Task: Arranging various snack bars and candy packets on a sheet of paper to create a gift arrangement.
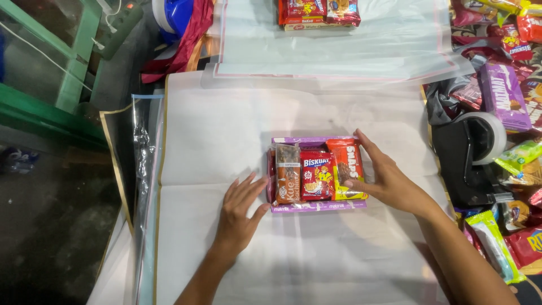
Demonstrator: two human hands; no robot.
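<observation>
Resting in the middle of the frame on a white wrapping sheet (226, 141), the bundle of snack packets (316, 174) lies between both hands; the left hand (240, 212) is flat with fingers spread beside its left edge, while the right hand (384, 178) touches its right side, open, gripping nothing. A black tape dispenser (471, 161) stands at the right.

A flat bundle of snack packets (316, 174), brown, red and orange over purple, lies at the white sheet's (226, 147) centre.

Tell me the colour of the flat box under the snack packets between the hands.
Purple: the flat box shows its purple edges around the snack packets, clearest in the head view.
</observation>
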